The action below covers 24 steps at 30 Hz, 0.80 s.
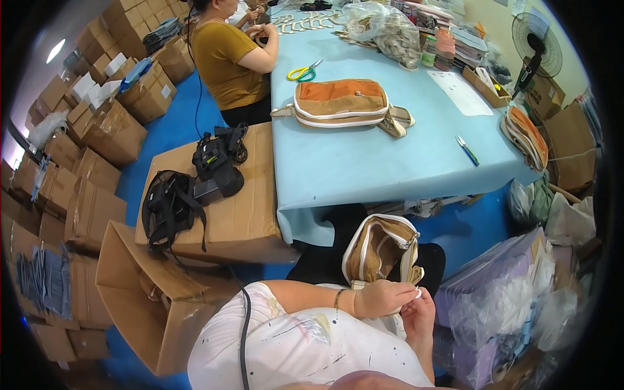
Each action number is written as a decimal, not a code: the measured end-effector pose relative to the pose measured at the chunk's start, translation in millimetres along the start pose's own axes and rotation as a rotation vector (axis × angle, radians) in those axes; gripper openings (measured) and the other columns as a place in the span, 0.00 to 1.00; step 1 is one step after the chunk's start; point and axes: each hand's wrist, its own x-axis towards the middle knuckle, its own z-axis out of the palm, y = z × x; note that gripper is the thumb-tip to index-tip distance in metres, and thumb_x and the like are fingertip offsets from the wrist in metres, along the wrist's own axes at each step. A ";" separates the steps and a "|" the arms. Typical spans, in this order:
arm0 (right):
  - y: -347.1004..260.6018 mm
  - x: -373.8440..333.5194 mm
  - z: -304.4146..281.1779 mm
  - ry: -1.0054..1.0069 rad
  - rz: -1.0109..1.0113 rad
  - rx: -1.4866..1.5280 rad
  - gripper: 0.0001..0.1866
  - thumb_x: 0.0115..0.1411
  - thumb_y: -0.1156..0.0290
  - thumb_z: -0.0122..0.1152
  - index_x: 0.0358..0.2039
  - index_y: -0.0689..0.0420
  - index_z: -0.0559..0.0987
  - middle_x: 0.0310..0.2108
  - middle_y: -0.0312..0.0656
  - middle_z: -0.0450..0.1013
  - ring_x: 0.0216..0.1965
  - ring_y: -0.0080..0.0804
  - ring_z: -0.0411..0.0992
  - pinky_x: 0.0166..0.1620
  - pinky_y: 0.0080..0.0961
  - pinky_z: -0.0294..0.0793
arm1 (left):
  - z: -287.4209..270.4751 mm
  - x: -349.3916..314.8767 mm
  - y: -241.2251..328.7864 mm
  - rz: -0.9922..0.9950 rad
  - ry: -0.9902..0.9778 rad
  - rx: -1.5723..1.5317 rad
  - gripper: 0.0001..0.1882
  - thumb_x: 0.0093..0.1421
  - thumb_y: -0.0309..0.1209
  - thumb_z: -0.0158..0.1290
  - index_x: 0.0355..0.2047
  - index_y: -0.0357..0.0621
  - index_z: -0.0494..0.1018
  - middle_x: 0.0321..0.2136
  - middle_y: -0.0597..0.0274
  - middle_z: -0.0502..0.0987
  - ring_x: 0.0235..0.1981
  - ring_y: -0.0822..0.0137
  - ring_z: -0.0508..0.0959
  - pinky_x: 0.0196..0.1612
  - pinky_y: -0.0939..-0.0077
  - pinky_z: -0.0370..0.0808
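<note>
A tan bag with white trim (380, 250) rests on my lap, its zipped top gaping toward me. My left hand (383, 297) pinches the bag's near edge, a bracelet on its wrist. My right hand (419, 313) sits just below and to the right, fingers closed on the same edge, something small and white between the fingertips of both hands. On the light blue table (364, 162) ahead lies a second bag, orange and tan (341, 102), flat with its strap to the right.
Scissors with yellow-green handles (304, 71) and a blue pen (468, 151) lie on the table. A person in a mustard shirt (227, 58) works at the far left edge. Cardboard boxes (227, 214) with black gear stand to my left; plastic-wrapped stacks (500, 292) on my right.
</note>
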 end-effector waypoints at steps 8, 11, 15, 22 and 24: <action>-10.0 8.3 -2.8 -0.088 -0.144 -0.165 0.09 0.54 0.82 0.59 0.30 0.57 0.68 0.27 0.37 0.73 0.26 0.22 0.72 0.31 0.17 0.73 | -1.9 3.8 -2.7 -0.111 -0.122 -0.106 0.09 0.54 0.24 0.52 0.36 0.37 0.74 0.31 0.57 0.75 0.29 0.62 0.78 0.28 0.77 0.75; -35.8 19.3 -18.8 -0.231 -0.196 -0.588 0.08 0.55 0.80 0.59 0.35 0.60 0.72 0.31 0.39 0.75 0.31 0.21 0.73 0.37 0.17 0.73 | -1.2 1.9 -7.1 -0.145 -0.070 -0.204 0.10 0.53 0.22 0.53 0.37 0.38 0.74 0.33 0.55 0.76 0.31 0.58 0.78 0.32 0.73 0.76; -55.2 60.4 -24.4 -0.107 -0.461 -0.788 0.10 0.58 0.79 0.54 0.42 0.62 0.74 0.41 0.40 0.74 0.40 0.23 0.71 0.44 0.18 0.69 | -5.0 10.6 -21.0 -0.185 -0.062 -0.371 0.10 0.53 0.19 0.53 0.36 0.39 0.75 0.34 0.54 0.77 0.34 0.57 0.77 0.38 0.71 0.75; -78.6 148.8 13.4 -0.224 -0.438 -1.376 0.21 0.55 0.66 0.62 0.48 0.58 0.74 0.48 0.43 0.72 0.50 0.34 0.69 0.52 0.26 0.66 | -24.7 44.9 -23.3 -0.178 -0.192 -0.487 0.08 0.53 0.19 0.54 0.34 0.39 0.75 0.32 0.55 0.78 0.33 0.59 0.78 0.38 0.72 0.74; -80.2 172.4 1.5 -0.352 -0.209 -1.455 0.28 0.53 0.59 0.64 0.52 0.58 0.71 0.50 0.45 0.71 0.50 0.37 0.69 0.51 0.28 0.67 | -20.2 46.8 -18.6 -0.110 -0.254 -0.527 0.08 0.52 0.19 0.54 0.34 0.39 0.76 0.31 0.56 0.78 0.33 0.60 0.78 0.38 0.73 0.74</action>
